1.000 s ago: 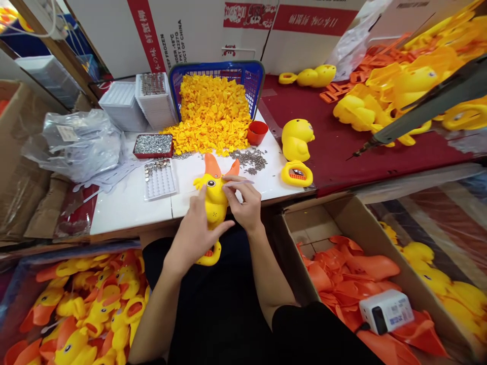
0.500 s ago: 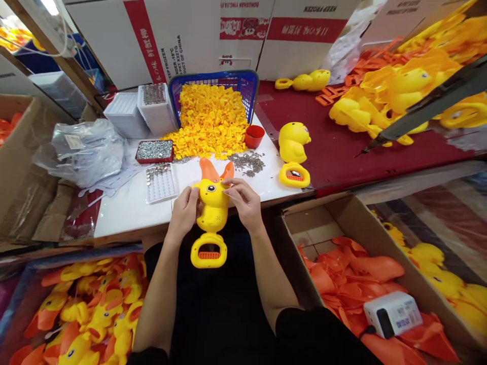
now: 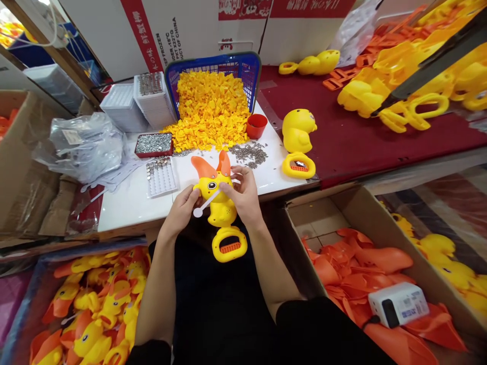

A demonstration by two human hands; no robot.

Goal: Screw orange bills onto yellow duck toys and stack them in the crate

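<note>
A yellow duck toy [image 3: 219,203] with an orange beak and a loop handle is held up over my lap, at the white table's front edge. My left hand [image 3: 180,212] grips its left side, fingers curled round the head. My right hand [image 3: 243,195] is closed on its right side, and a thin white strip with a round end [image 3: 204,205] runs from those fingers across the duck's face. The beak points away from me, the handle toward me.
On the white table [image 3: 125,205] are a blue basket [image 3: 251,71] of small yellow parts, a red cup [image 3: 256,125], loose screws [image 3: 249,152], a screw tray [image 3: 154,144], white trays and a beakless duck [image 3: 298,134]. Boxes of finished ducks [image 3: 95,309] and orange beaks [image 3: 361,263] flank my lap.
The duck has tilted, its handle swinging to the right. A white strip now shows across its face, drawn out between my hands. The view has shifted slightly.
</note>
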